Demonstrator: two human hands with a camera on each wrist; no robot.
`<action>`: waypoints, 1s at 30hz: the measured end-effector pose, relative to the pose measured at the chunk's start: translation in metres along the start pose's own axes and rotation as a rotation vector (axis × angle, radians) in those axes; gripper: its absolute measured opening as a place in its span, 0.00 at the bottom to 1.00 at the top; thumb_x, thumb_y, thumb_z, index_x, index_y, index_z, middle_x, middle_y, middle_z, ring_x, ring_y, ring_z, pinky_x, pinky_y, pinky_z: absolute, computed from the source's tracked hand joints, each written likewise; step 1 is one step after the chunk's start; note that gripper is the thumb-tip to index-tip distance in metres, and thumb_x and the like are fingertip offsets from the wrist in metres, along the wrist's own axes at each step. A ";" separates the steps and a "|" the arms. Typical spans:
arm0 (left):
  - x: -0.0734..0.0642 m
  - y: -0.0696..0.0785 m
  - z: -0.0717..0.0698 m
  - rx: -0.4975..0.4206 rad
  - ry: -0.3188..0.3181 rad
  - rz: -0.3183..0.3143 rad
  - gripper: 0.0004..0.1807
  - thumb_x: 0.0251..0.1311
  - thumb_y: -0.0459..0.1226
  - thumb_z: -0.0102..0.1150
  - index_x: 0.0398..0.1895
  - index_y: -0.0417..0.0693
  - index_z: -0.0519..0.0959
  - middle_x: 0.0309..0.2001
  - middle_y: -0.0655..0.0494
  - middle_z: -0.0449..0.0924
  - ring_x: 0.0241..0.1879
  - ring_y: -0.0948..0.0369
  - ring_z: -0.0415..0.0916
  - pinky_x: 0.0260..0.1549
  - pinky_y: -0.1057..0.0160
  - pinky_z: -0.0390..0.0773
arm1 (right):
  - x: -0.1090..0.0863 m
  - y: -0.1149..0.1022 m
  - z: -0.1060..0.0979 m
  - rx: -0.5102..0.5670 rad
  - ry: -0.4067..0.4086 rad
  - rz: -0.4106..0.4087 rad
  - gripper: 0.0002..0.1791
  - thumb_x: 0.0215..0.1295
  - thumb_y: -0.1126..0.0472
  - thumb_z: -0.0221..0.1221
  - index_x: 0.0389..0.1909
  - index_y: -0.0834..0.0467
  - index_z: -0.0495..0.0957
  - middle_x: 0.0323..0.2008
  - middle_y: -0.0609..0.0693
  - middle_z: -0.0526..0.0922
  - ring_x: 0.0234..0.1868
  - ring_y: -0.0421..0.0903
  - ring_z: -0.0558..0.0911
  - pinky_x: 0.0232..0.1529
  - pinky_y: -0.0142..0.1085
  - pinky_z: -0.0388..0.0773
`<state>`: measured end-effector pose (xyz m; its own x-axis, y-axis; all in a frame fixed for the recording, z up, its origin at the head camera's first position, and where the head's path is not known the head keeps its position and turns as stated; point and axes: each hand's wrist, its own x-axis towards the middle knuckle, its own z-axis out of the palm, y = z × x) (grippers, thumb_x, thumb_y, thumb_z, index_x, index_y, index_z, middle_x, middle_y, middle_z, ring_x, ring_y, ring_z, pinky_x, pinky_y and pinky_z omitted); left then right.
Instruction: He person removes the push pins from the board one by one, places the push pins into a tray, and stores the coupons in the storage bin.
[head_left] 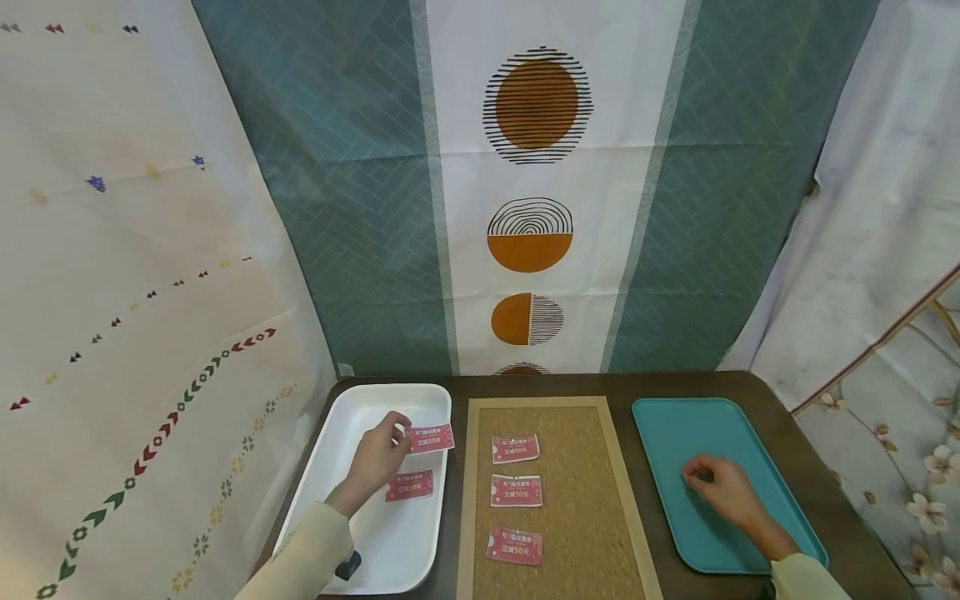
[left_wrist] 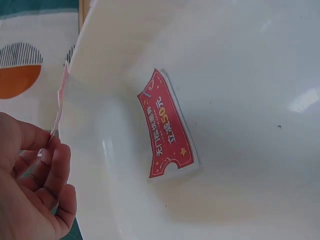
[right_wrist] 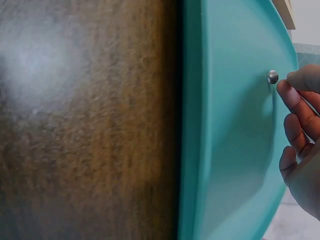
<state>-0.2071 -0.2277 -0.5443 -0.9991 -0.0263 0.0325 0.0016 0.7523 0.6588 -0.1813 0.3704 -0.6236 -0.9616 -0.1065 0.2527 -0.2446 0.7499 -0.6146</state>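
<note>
A red paper coupon is pinched by its left end between the thumb and fingers of my left hand, above the white tray. In the left wrist view that held coupon shows nearly edge-on. Another red coupon lies in the tray, slightly bent. Over the teal tray, my right hand has thumb and index finger together at a silver thumbtack; its round head shows at the fingertips, while its pin is mostly hidden.
Between the trays lies a wood-framed corkboard bearing a column of three red coupons on its left side. Everything stands on a dark brown table. A patterned curtain hangs behind it, with light cloths at both sides.
</note>
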 end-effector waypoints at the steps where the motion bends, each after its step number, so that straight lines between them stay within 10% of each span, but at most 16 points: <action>1: -0.001 -0.002 -0.001 -0.002 -0.004 -0.005 0.15 0.71 0.34 0.63 0.58 0.45 0.77 0.36 0.54 0.82 0.29 0.61 0.77 0.31 0.62 0.81 | -0.001 0.000 -0.001 -0.010 -0.009 0.023 0.06 0.59 0.70 0.71 0.32 0.56 0.86 0.31 0.46 0.88 0.33 0.29 0.79 0.35 0.35 0.79; 13: 0.002 -0.020 -0.021 0.090 -0.106 -0.058 0.15 0.70 0.33 0.65 0.57 0.43 0.77 0.39 0.51 0.84 0.35 0.59 0.80 0.35 0.59 0.85 | -0.004 0.002 -0.005 -0.056 -0.052 0.090 0.04 0.60 0.67 0.71 0.33 0.55 0.87 0.31 0.45 0.88 0.32 0.32 0.80 0.34 0.35 0.79; 30: 0.006 -0.046 -0.015 0.143 -0.262 -0.144 0.14 0.67 0.33 0.66 0.53 0.44 0.79 0.39 0.51 0.82 0.36 0.57 0.79 0.37 0.57 0.84 | -0.008 0.001 -0.001 -0.052 -0.036 0.083 0.07 0.58 0.69 0.73 0.33 0.55 0.87 0.30 0.47 0.88 0.31 0.32 0.79 0.33 0.35 0.78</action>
<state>-0.2125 -0.2727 -0.5631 -0.9655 0.0168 -0.2598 -0.1280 0.8384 0.5298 -0.1735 0.3729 -0.6257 -0.9823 -0.0654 0.1753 -0.1583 0.7898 -0.5926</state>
